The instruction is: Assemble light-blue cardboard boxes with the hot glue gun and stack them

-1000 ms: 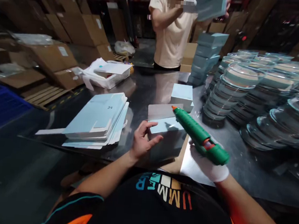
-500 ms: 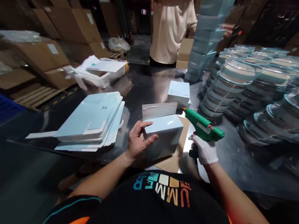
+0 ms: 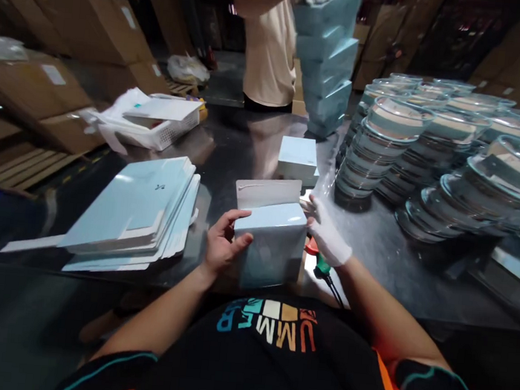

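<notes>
A light-blue cardboard box (image 3: 274,245) stands in front of my body, its pale flap (image 3: 269,193) raised along the far top edge. A thin whitish line runs along that flap. My bare left hand (image 3: 226,240) grips the box's left side, fingers on top and thumb on the front. My right hand (image 3: 329,231), in a white glove, presses its fingers to the box's right edge near the flap. Under that hand lies the glue gun (image 3: 322,265), of which the green handle, red trigger and black cord show; the rest is hidden.
Flat blue box blanks (image 3: 126,207) lie stacked at left, with a white basket (image 3: 165,133) behind. Ahead sits another blue box (image 3: 297,156). Glass-like round containers (image 3: 368,150) are piled at right. A co-worker (image 3: 272,56) stands across the table with a gloved hand on stacked blue boxes (image 3: 327,73).
My right hand has let go of the green glue gun, now lying on the table, and has moved left to the box. The co-worker's box stack shifted left in view as the camera turned.
</notes>
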A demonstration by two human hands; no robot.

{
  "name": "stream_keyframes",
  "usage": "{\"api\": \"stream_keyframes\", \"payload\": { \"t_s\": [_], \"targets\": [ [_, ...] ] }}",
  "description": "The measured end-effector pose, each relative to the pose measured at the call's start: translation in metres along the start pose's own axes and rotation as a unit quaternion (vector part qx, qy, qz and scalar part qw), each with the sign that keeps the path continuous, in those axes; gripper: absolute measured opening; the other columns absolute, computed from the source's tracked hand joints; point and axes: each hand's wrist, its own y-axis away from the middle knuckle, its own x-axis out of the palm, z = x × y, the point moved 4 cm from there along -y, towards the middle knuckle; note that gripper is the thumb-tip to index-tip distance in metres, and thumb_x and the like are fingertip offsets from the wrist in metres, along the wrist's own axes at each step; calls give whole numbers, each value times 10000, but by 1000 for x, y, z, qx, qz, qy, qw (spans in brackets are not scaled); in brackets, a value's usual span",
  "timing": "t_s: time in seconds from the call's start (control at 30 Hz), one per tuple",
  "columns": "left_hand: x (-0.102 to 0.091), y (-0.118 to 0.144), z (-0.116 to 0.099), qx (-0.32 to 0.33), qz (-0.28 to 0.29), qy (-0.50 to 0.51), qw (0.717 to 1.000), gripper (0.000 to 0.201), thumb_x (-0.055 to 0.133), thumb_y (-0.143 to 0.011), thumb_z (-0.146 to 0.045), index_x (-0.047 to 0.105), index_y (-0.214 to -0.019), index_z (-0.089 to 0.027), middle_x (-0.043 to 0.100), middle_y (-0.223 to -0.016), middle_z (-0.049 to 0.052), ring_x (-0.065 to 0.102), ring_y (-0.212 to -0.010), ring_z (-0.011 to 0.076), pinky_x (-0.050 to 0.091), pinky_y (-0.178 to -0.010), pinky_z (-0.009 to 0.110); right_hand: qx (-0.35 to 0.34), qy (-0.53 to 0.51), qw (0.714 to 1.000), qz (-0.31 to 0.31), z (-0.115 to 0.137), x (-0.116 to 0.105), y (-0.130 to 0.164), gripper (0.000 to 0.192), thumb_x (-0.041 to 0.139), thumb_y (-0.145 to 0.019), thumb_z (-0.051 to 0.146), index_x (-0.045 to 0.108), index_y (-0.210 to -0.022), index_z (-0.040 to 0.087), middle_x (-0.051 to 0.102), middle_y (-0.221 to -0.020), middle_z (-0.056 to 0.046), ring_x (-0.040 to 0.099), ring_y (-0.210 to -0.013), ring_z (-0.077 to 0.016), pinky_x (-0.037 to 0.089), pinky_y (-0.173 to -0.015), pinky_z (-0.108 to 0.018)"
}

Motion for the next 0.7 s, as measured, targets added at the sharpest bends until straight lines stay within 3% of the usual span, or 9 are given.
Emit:
{"api": "stream_keyframes", "payload": {
  "t_s": [0.13, 0.2, 0.27, 0.37, 0.43, 0.5, 0.57, 0.63, 0.7],
  "targets": [
    [6, 1, 4, 28, 41, 11, 999, 630, 883, -794, -760, 767, -1047, -195, 733, -1207, 119, 743, -1100, 276, 613, -914, 372, 7, -35, 994, 99, 11, 31, -10, 826, 822, -815, 825, 671, -1343, 208, 793, -1307, -108, 746, -1262, -302, 600, -1141, -473],
    [4, 0, 4, 51, 34, 35, 997, 609, 922, -786, -705, 725, -1089, -215, 711, -1344, 137, 744, -1191, 290, 630, -938, 385, -47, -11, 992, 120, 10, 28, -5, 819, 873, -791, 782, 676, -1341, 208, 777, -1343, -109, 743, -1278, -302, 588, -1156, -463],
    [0, -2, 2, 77, 33, 69, 994, 634, 974, -775, -620, 703, -1215, -253, 737, -1328, 115, 764, -1190, 274, 646, -952, 382, -107, 10, 987, 122, 8, 20, 5, 835, 940, -739, 739, 691, -1344, 220, 701, -1509, -146, 699, -1393, -328, 546, -1214, -479],
    [-3, -8, -9, 135, 123, 66, 981, 477, 961, -854, -454, 788, -1267, -288, 802, -1217, 107, 785, -1219, 309, 658, -1047, 473, -162, 41, 978, 128, 7, 13, 21, 571, 891, -865, 655, 758, -1248, 253, 583, -1674, -170, 650, -1479, -346, 510, -1253, -562],
    [-6, -10, -18, 176, 191, 41, 965, 282, 912, -910, -363, 864, -1181, -300, 834, -1191, 122, 774, -1273, 365, 649, -1088, 579, -204, 68, 966, 146, 10, 15, 29, 325, 755, -1018, 552, 795, -1210, 292, 655, -1607, -141, 648, -1484, -329, 500, -1256, -612],
    [-12, -12, -24, 195, 212, 25, 957, 224, 906, -911, -335, 892, -1134, -318, 860, -1141, 118, 779, -1259, 391, 652, -1076, 648, -236, 86, 955, 158, 10, 21, 35, 250, 670, -1080, 479, 807, -1230, 334, 693, -1564, -111, 623, -1516, -312, 479, -1278, -625],
    [-16, -11, -24, 190, 204, 20, 960, 228, 926, -888, -348, 899, -1112, -315, 874, -1099, 113, 793, -1221, 397, 659, -1059, 675, -222, 90, 960, 147, 4, 27, 40, 347, 749, -1017, 525, 781, -1311, 345, 601, -1675, -106, 559, -1583, -331, 455, -1305, -617],
    [-17, -9, -20, 177, 185, 24, 966, 240, 945, -873, -364, 897, -1098, -295, 876, -1104, 117, 794, -1229, 396, 654, -1079, 672, -143, 85, 980, 109, -9, 34, 44, 754, 904, -836, 613, 681, -1490, 313, 441, -1791, -149, 482, -1641, -382, 457, -1311, -606],
    [-15, -8, -10, 143, 152, 47, 977, 355, 955, -872, -416, 870, -1190, -282, 862, -1191, 129, 785, -1268, 381, 630, -1133, 643, -30, 62, 994, 81, -23, 40, 47, 1089, 982, -686, 644, 563, -1607, 241, 510, -1717, -225, 542, -1583, -426, 524, -1256, -601]
  ]
}}
